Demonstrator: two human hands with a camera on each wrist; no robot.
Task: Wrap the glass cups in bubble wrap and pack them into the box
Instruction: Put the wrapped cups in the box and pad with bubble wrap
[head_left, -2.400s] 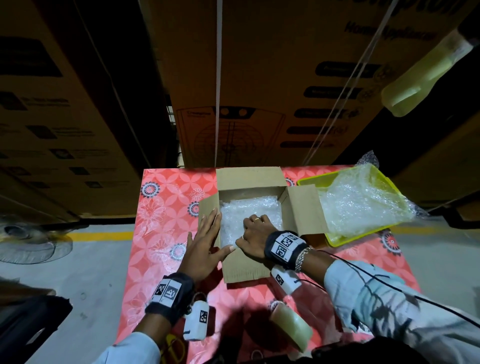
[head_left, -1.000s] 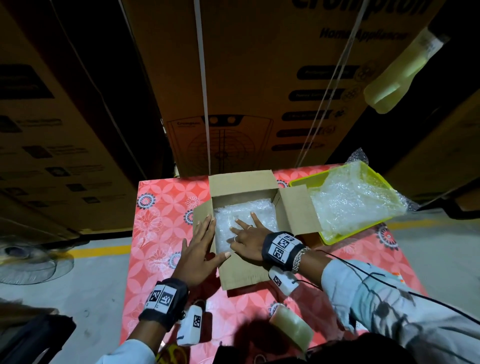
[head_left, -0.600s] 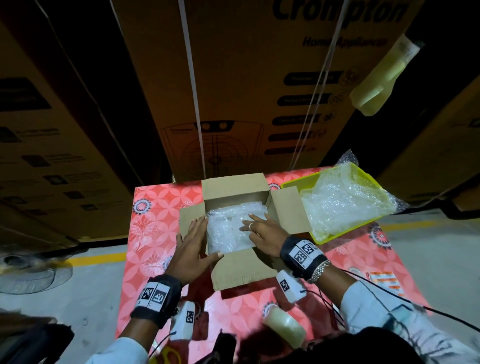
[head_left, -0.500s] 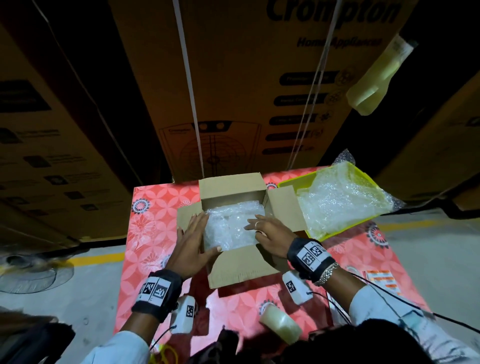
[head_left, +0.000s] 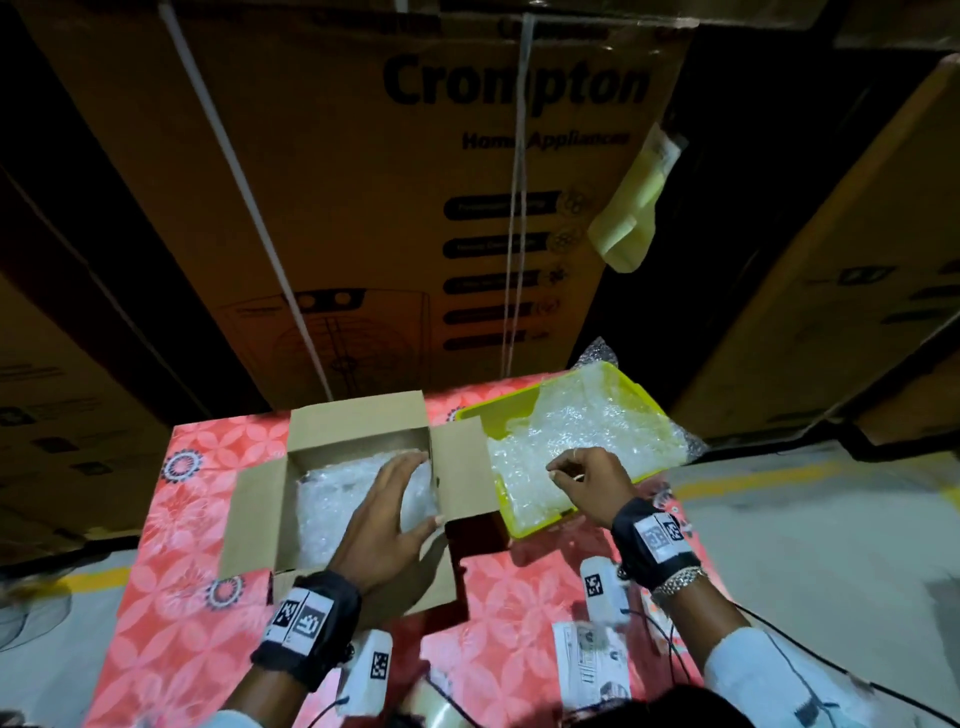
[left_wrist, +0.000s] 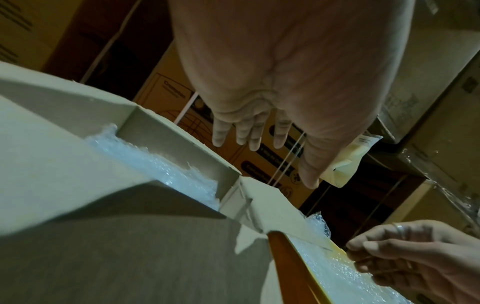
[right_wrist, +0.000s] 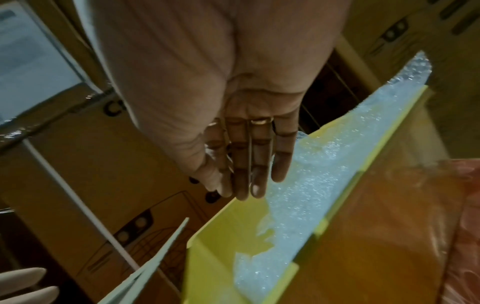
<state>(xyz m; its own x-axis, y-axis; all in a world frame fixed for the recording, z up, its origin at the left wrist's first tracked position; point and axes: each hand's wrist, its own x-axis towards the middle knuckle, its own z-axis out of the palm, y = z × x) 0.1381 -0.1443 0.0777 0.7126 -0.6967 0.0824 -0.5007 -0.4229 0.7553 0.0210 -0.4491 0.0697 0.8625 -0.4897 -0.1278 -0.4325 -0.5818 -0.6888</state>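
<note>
L hand (head_left: 387, 525) flat over box (head_left: 260, 519), fingers straight, spread. R hand (head_left: 592, 480) over tray (head_left: 636, 387), fingers loosely curled, holding nothing. Wrap (head_left: 332, 499) crinkly, clear, filling box.

Dim storeroom: tall cartons (head_left: 405, 208) stand stacked behind the table (head_left: 171, 525) with its red floral cloth; grey floor (head_left: 831, 545) bears a yellow line (head_left: 779, 480).

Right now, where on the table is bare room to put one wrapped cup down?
Bare cloth lies left of the box, up to the table's left edge. A narrower bare strip lies near the box's right flap, between the left hand and right hand. It is crowded at the yellow tray full of bubble wrap.
</note>
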